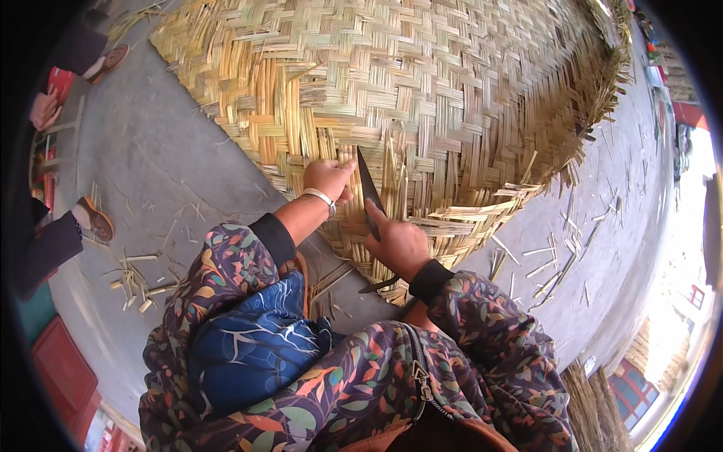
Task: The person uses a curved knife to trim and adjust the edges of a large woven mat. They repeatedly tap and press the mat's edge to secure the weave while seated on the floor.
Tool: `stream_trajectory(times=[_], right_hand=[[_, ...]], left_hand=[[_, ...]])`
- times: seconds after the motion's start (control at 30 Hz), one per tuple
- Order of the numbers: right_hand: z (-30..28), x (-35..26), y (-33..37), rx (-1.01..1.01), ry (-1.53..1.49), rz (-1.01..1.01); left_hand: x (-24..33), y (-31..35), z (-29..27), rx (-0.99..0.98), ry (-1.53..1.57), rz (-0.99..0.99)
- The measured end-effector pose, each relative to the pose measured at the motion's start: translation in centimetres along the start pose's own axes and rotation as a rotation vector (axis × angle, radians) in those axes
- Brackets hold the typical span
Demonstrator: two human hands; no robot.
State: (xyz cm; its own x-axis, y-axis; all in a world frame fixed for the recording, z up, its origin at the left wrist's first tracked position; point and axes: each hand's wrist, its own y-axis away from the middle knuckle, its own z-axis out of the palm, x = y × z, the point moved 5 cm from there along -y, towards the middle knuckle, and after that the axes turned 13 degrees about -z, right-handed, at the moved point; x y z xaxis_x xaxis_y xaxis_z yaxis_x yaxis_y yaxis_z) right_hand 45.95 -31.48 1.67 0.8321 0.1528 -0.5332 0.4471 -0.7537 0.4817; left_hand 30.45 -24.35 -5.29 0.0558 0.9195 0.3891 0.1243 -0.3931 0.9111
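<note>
A large woven reed mat spreads before me, its near corner and right edge folded up into a rim. My left hand, with a pale band at the wrist, is closed on the reed strips at the near part of the weave. In my right hand is a dark knife, its blade pointing up and away, just right of my left fingers. Loose strip ends stand up beside the blade. Most of the knife's handle is hidden by my fingers.
Cut reed scraps litter the grey floor on the right, with more scraps at the left. Another person's hand and shoes show at the left edge. A dark red box-like thing stands at lower left.
</note>
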Motion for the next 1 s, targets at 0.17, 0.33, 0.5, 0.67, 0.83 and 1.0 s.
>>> stream_trajectory(times=[0.17, 0.33, 0.5, 0.67, 0.83, 1.0], right_hand=[[0.2, -0.3, -0.3, -0.008, 0.017, -0.016], [-0.4, -0.3, 0.2, -0.006, 0.026, -0.004], [-2.2, -0.4, 3.3, -0.17, 0.048, -0.023], [-6.3, 0.2, 9.3, -0.357, 0.109, 0.011], [-11.2, -1.3, 9.9, -0.353, 0.224, 0.006], [-19.7, -8.2, 4.0, 0.22, 0.176, -0.301]], left_hand=[[0.6, -0.7, -2.0, -0.086, -0.556, 0.185], [2.4, 2.9, -1.5, 0.144, -1.015, 0.5], [1.1, 1.1, -1.8, 0.214, -1.071, 0.594], [1.2, 0.7, -0.8, 0.221, -1.117, 0.588], [0.8, 0.2, -0.8, 0.2, -1.047, 0.648], [0.6, 0.4, -1.6, 0.197, -1.069, 0.61]])
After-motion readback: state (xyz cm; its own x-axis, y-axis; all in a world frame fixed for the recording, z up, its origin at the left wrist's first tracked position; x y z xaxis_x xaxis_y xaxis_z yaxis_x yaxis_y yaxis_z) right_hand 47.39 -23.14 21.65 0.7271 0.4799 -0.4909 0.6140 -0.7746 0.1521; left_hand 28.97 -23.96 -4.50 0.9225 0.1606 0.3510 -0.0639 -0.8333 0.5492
